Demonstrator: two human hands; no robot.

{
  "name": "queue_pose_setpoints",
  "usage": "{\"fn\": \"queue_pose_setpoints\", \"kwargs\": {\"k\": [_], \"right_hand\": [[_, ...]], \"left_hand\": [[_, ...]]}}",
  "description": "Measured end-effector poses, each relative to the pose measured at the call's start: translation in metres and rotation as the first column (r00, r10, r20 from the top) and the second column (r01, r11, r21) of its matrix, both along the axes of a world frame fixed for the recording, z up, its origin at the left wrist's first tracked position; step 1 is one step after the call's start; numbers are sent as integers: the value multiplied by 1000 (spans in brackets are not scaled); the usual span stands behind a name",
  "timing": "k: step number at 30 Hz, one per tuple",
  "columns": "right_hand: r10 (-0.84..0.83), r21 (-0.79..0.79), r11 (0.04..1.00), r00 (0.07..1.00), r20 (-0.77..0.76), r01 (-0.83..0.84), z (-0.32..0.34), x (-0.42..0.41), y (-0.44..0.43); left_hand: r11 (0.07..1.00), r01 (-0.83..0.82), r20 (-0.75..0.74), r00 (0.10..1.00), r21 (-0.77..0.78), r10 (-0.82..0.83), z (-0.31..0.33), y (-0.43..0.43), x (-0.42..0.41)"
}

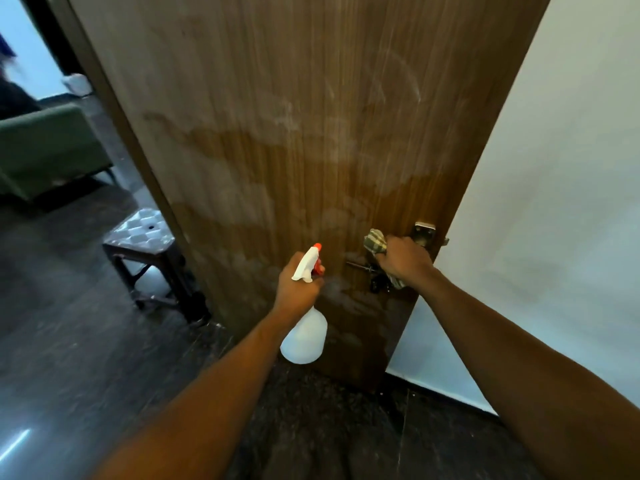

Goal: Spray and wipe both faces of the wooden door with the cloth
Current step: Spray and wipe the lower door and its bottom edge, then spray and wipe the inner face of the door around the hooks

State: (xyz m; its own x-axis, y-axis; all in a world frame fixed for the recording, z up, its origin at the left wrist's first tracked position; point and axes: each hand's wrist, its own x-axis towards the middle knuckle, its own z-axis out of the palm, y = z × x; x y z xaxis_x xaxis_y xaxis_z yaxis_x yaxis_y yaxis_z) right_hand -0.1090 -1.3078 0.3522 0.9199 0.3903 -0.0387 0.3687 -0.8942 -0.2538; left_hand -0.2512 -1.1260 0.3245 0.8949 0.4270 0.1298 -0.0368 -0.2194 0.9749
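At the far left, a green sofa (pixel 45 147) is sitting on the dark floor (pixel 86 341), with a small stool (pixel 145 233) just beside the wooden door's (pixel 277 116) left edge. Your left hand (pixel 298 289) is gripping the white spray bottle (pixel 304 336) by its neck, fingers curled round it, with the orange nozzle pointing at the door's streaked lower half. Your right hand (pixel 403 259) is pressing the checked cloth (pixel 374 241), bunched in its curled fingers, against the metal handle (pixel 424 232) near the door's right edge, beside the white wall (pixel 554 168).
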Motion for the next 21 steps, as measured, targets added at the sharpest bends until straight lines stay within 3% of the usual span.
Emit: {"fn": "queue_pose_setpoints", "kwargs": {"k": [11, 21], "right_hand": [[-74, 38, 996, 993, -97, 78, 11, -4, 7], [-113, -14, 994, 993, -45, 112, 5, -9, 11]], "left_hand": [[982, -186, -3, 983, -28, 186, 2, -4, -59], [972, -229, 3, 973, -51, 229, 1, -2, -92]]}}
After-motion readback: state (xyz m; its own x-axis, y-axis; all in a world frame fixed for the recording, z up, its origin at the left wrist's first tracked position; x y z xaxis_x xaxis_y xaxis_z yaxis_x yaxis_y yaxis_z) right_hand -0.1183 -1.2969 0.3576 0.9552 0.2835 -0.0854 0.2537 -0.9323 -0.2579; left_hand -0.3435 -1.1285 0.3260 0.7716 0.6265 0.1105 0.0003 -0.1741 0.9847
